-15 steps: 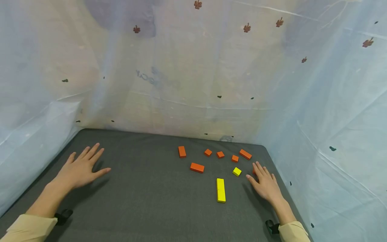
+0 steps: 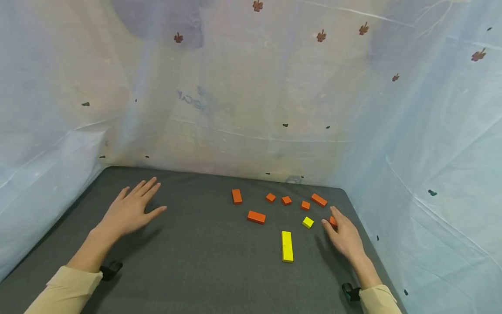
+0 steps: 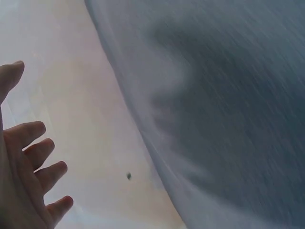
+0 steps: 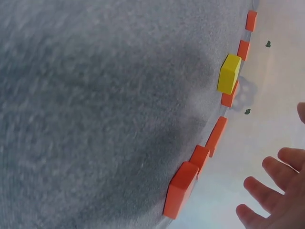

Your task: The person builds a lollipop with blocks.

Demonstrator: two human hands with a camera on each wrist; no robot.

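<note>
My left hand [image 2: 127, 210] hovers over the left part of the dark grey table with its fingers spread and holds nothing. Its shadow falls on the cloth below. My right hand [image 2: 346, 237] is above the table's right side, its thumb and fingers apart around an orange block [image 2: 332, 221] that they partly hide. The right wrist view has its fingers [image 4: 262, 193] extended, with no block between them. Left of this hand lie a small yellow block [image 2: 307, 222] and a long yellow block [image 2: 287, 247].
Small orange blocks [image 2: 286, 200] lie in a loose row toward the back, with an oblong orange block [image 2: 319, 199] at its right end. Two more oblong orange blocks, one standing farther back [image 2: 237, 196] and one nearer [image 2: 256, 217], lie left. A pale printed curtain [image 2: 235, 87] surrounds the table.
My left hand has moved right and slightly away from me. The right hand's fingers have drawn closer together, and more of the orange block beside them shows. The blocks stay in place.
</note>
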